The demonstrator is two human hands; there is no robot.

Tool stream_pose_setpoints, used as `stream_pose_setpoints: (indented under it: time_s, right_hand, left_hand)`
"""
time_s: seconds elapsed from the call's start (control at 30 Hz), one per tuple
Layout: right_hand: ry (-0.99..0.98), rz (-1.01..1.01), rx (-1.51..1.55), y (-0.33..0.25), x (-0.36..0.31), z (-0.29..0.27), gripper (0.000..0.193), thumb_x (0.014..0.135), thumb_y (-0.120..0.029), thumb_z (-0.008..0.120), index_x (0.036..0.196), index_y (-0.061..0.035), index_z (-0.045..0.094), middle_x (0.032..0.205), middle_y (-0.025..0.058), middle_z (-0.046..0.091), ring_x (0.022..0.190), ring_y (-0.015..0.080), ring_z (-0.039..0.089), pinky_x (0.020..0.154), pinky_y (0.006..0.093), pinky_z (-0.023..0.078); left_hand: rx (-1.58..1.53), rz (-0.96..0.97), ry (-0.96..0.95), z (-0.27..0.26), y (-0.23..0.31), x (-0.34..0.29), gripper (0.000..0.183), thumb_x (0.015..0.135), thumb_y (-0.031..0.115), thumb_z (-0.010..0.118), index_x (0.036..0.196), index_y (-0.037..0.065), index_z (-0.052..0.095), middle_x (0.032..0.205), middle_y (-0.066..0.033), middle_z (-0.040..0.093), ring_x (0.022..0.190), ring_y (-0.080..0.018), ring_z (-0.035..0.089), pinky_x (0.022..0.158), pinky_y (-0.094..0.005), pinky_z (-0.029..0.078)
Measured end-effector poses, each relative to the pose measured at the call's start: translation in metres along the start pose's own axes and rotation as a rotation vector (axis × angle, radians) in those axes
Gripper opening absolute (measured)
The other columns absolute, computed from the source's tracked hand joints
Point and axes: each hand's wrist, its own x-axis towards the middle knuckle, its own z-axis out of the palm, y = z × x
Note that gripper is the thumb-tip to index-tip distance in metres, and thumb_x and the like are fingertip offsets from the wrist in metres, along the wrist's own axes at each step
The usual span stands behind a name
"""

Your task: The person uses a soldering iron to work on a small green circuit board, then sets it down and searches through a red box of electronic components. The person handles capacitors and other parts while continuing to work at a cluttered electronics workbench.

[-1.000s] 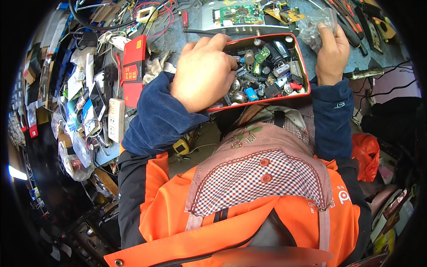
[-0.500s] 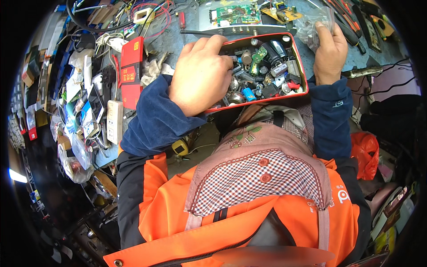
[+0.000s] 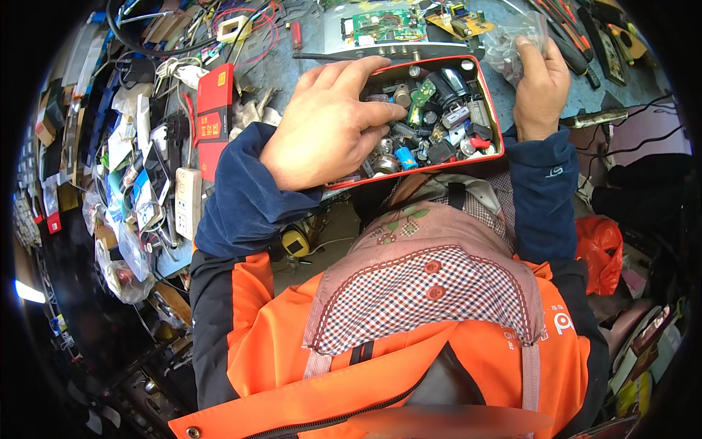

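Observation:
A rectangular red-rimmed tin (image 3: pixel 491 102) sits at the table's front edge, full of loose electronic parts: capacitors, a blue cylindrical component (image 3: pixel 406 157), a small green circuit board (image 3: pixel 421 95) and other pieces. My left hand (image 3: pixel 322 128) lies over the tin's left end with its fingers apart. One finger reaches along the far rim, another points in over the parts; nothing shows in its grasp. Right of the tin, my right hand (image 3: pixel 541 84) pinches a clear plastic bag (image 3: pixel 510 45) between thumb and fingers. What the bag holds is hard to make out.
Behind the tin stands a metal-cased device with a green circuit board (image 3: pixel 387 26), beside a yellowish board (image 3: pixel 459 23). Hand tools (image 3: pixel 570 36) lie at the far right. A red box (image 3: pixel 213 121), a power strip (image 3: pixel 188 205), cables and clutter fill the left.
My left hand has shifted slightly left, and its fingers have spread, one now extending over the parts. My right hand keeps its grip on the bag, almost still.

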Motion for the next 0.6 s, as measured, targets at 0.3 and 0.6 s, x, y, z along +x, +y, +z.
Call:
stream_pose_setpoints:
  time_s: [0.3, 0.6]
  right_hand:
    - [-0.003, 0.008, -0.003, 0.003, 0.000, -0.004, 0.020, 0.108, -0.013, 0.066, 0.119, 0.0019, 0.074, 0.104, 0.0037, 0.077, 0.086, 0.0090, 0.068, 0.078, 0.0260, 0.054]
    - [0.002, 0.002, -0.003, 0.002, 0.000, -0.002, 0.020, 0.108, -0.014, 0.067, 0.118, 0.0019, 0.074, 0.103, 0.0026, 0.077, 0.087, 0.0084, 0.067, 0.077, 0.0266, 0.054]
  left_hand:
    - [-0.035, -0.076, -0.058, -0.001, -0.004, -0.002, 0.023, 0.085, 0.008, 0.075, 0.106, 0.014, 0.084, 0.150, -0.0186, 0.062, 0.136, -0.0418, 0.058, 0.114, -0.0510, 0.044]
    - [-0.097, -0.011, 0.030, -0.034, 0.011, -0.002, 0.036, 0.080, 0.009, 0.080, 0.115, 0.013, 0.081, 0.149, -0.0188, 0.058, 0.137, -0.0427, 0.053, 0.118, -0.0524, 0.039]
